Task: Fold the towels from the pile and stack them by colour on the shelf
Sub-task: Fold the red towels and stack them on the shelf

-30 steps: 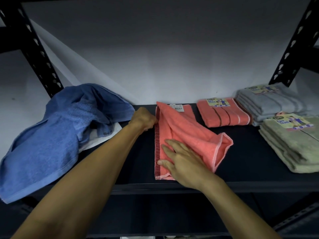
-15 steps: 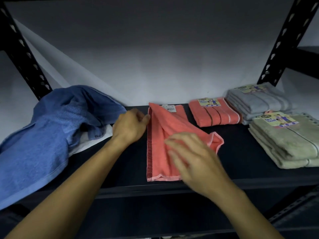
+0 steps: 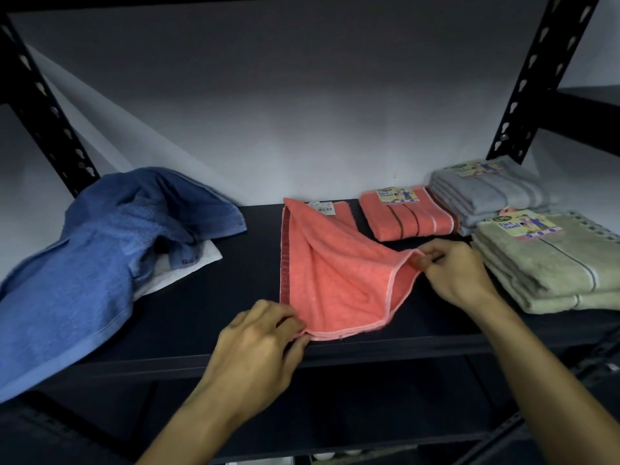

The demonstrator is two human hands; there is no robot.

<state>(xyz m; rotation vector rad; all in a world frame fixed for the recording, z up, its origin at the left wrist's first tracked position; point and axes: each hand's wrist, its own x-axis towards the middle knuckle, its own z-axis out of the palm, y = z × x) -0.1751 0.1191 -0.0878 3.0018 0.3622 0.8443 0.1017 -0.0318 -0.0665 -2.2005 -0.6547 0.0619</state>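
A coral towel [image 3: 335,263] lies half folded in the middle of the black shelf board [image 3: 208,317], its dark woven stripe running along its left edge and a white barcode tag [image 3: 324,207] on its far end. The left hand [image 3: 258,357] is at the towel's near left corner, thumb and curled fingers pinching that corner just above the shelf's front edge. The right hand [image 3: 456,266] is at the towel's right corner, fingertips pinching the pale-trimmed edge and lifting it slightly off the board, so the cloth sags in a shallow fold between the two hands.

Left of the coral towel, well apart from it, a loose blue towel [image 3: 84,263] is heaped and drapes over the shelf's front edge; a white cloth [image 3: 188,266] pokes out from under it. Just beyond the coral towel's far right corner sits a folded coral towel with a paper label [image 3: 407,213]. Right of that is a stack of folded grey towels [image 3: 489,193], and nearer than those a stack of folded pale green towels [image 3: 553,266], just beside the right hand. Black perforated uprights [image 3: 550,78] stand at the shelf's back corners against a white wall [image 3: 302,112]
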